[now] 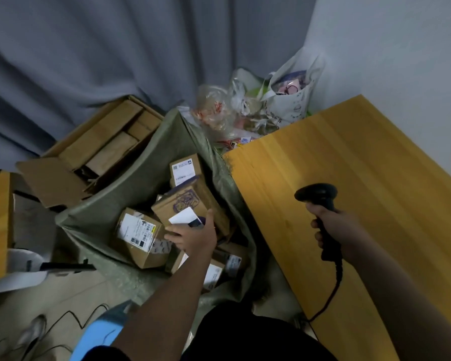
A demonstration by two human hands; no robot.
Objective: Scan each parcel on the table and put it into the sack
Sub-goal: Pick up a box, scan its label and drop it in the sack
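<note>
Parcel in hand: a small flat parcel (186,218), white with a dark end, is held over the open sack (130,194); its long axis runs from near left to far right, the dark end on the near right side.
Left hand: the left hand (193,237) holds the parcel from below and the near side; the thumb lies along the parcel's right end, the fingers stretch out to the left under it, so the parcel sits on the far side of the palm, pinched between thumb and fingers.
Right hand: the right hand (331,225) is over the wooden table (362,162), fingers wrapped fully round the handle of a black scanner (319,201); the scanner's head points far and left, its cable (333,290) trailing toward the near edge of the table.
Sack: green, wide open, on the floor just left of the table.
Parcels in sack: at least five cardboard boxes show inside; the pile under the arm is too blurred to count exactly. One box with a white label (138,235) lies just left of the hand; one with a purple drawing (190,201) lies just beyond it.
Other things: one open carton (97,144) far left of the sack; plastic bags (248,108) in the far corner.
</note>
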